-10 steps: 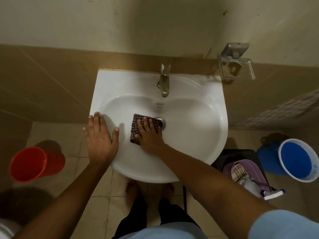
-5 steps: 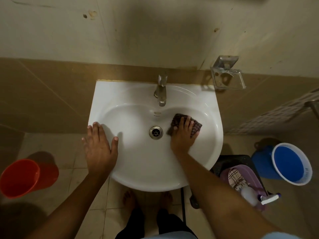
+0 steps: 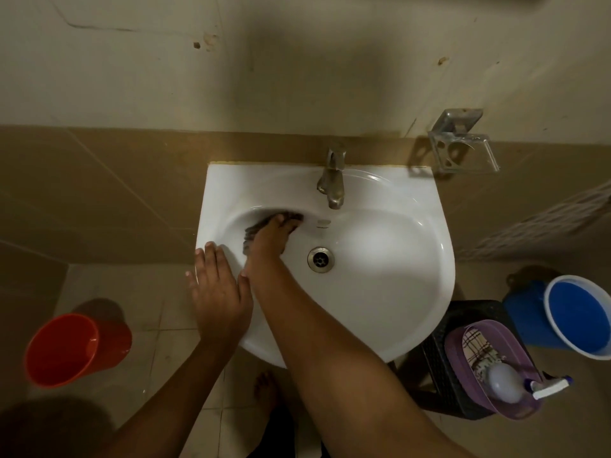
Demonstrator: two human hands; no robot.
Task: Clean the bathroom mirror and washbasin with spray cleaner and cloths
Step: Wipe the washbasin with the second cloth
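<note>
A white washbasin (image 3: 390,292) hangs on the tiled wall, with a metal tap (image 3: 332,183) at the back and a drain (image 3: 320,259) in the middle. My right hand (image 3: 269,246) presses a dark checked cloth (image 3: 254,230) against the bowl's back-left wall, fingers flat on top of it. My left hand (image 3: 216,292) lies flat and open on the basin's left rim, touching my right wrist. A white spray bottle (image 3: 506,381) rests in a purple tub (image 3: 463,355) at the right. The mirror is out of view.
The purple tub also holds a light checked cloth (image 3: 476,348) and sits on a black crate (image 3: 439,352). A blue bucket (image 3: 577,315) stands at the right, an orange bucket (image 3: 62,348) at the left on the floor. A clear soap holder (image 3: 463,150) juts from the wall.
My right hand has swept the cloth from the right of the drain across to the bowl's back-left wall. My left hand stays on the left rim.
</note>
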